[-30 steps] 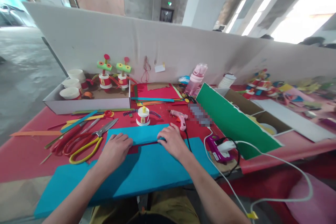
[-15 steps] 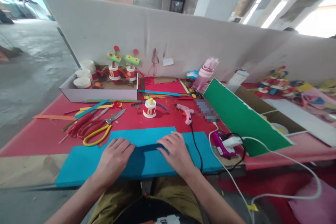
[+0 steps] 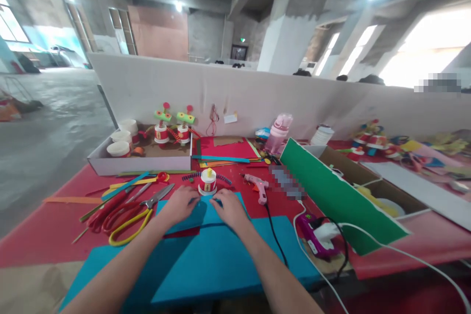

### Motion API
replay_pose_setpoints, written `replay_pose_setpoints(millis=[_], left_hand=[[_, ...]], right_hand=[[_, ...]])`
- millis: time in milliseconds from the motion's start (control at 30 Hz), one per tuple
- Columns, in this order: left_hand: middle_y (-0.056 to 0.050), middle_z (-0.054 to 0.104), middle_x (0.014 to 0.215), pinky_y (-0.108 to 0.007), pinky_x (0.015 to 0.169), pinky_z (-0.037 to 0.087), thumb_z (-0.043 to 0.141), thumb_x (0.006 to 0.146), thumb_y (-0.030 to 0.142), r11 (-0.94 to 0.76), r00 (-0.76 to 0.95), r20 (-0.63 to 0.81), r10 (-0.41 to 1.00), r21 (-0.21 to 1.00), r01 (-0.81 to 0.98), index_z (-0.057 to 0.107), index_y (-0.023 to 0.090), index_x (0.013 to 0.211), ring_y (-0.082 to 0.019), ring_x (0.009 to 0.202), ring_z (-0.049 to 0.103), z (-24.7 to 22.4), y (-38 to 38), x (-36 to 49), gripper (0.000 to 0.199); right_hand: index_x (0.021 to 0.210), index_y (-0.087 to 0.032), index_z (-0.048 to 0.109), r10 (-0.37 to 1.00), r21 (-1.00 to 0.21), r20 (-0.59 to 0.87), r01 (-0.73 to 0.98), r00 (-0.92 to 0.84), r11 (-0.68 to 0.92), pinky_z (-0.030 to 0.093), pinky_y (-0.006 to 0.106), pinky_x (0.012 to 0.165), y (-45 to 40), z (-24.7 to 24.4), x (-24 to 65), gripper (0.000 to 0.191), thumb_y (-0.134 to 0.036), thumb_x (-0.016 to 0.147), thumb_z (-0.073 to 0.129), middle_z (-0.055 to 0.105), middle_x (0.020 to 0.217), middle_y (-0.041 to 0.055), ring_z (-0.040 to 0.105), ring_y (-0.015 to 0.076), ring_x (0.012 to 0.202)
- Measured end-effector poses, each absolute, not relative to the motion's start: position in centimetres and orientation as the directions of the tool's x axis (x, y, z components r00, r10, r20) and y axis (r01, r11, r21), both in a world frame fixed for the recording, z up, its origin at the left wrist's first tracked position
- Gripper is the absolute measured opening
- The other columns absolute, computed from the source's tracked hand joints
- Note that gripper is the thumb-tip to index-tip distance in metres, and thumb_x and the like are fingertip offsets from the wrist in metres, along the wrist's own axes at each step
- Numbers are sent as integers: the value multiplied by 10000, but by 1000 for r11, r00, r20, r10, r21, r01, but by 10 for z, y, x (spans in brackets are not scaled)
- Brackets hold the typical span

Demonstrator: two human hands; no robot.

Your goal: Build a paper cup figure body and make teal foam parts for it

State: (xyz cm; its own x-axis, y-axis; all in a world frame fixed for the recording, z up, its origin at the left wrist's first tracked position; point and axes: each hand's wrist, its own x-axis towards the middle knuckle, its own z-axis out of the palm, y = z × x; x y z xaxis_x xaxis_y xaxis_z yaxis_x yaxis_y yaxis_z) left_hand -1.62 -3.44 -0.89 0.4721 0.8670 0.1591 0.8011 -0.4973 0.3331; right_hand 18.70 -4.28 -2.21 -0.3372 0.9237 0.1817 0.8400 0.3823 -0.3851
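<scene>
A small white-and-red paper cup figure (image 3: 208, 184) stands upright on the red table, with a yellow piece on top and dark coiled paper arms at its sides. Just in front of its base, my left hand (image 3: 184, 204) is on the left, fingers bent with a gap to the thumb. From the right, my right hand (image 3: 228, 207) comes close to the same base, its fingers curved and apart. No object shows in either hand. Beneath them lies a smaller blue piece (image 3: 206, 218), beyond a large blue board (image 3: 206, 265). Contact with the cup is unclear.
Large scissors (image 3: 147, 211) and paper strips lie on the left. A white box (image 3: 143, 167) holds cups and two finished figures. On the right are a pink glue gun (image 3: 259, 187), a purple power block (image 3: 318, 240) with cables and a green-sided box (image 3: 338, 198).
Both hands have moved forward to the cup figure's base. The smaller blue piece has shifted away from me, exposing some red table. The view has tilted up.
</scene>
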Motion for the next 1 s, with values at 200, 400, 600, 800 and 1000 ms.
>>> replay_pose_setpoints(millis=[200, 400, 600, 800, 1000], left_hand=[[-82, 665, 1050, -354, 901, 444, 484, 890, 230, -399, 391, 84, 916, 269, 876, 687, 251, 1038, -232, 1058, 580, -23, -4, -2, 252], [-111, 655, 1082, -428, 868, 458, 506, 860, 232, -345, 339, 65, 939, 189, 920, 686, 239, 1045, -300, 1096, 565, -13, 24, 15, 257], [-96, 655, 1109, -377, 919, 429, 510, 882, 218, -383, 358, 149, 922, 214, 898, 654, 212, 1088, -247, 1081, 557, -4, 22, 5, 251], [-39, 656, 949, -308, 834, 422, 645, 833, 367, -635, 615, 180, 767, 347, 690, 657, 216, 915, -202, 943, 558, -5, -20, -24, 172], [-35, 649, 872, -268, 789, 412, 553, 864, 163, -634, 642, 115, 758, 357, 686, 666, 207, 857, -180, 908, 570, -21, -27, -20, 122]], right_hand=[[986, -227, 698, 946, -253, 168, 915, -278, 314, 413, 283, 809, -18, -25, 181, 267, -354, 966, 464, 667, 1008, 78, 591, 211, 983], [1035, -216, 673, 958, -246, 167, 931, -235, 271, 413, 299, 825, 12, -26, 181, 241, -339, 957, 480, 656, 1078, 86, 574, 229, 1029], [1094, -206, 659, 940, -364, 238, 874, -246, 321, 411, 312, 881, 13, -25, 195, 213, -284, 919, 566, 651, 1097, 88, 574, 220, 1045], [967, -214, 670, 853, -596, 270, 619, -446, 512, 425, 299, 848, -16, -37, 216, 292, -428, 783, 743, 666, 993, 33, 606, 184, 936], [885, -208, 663, 799, -532, 252, 612, -546, 586, 403, 273, 828, -24, -43, 205, 163, -271, 780, 770, 644, 892, 0, 589, 155, 908]])
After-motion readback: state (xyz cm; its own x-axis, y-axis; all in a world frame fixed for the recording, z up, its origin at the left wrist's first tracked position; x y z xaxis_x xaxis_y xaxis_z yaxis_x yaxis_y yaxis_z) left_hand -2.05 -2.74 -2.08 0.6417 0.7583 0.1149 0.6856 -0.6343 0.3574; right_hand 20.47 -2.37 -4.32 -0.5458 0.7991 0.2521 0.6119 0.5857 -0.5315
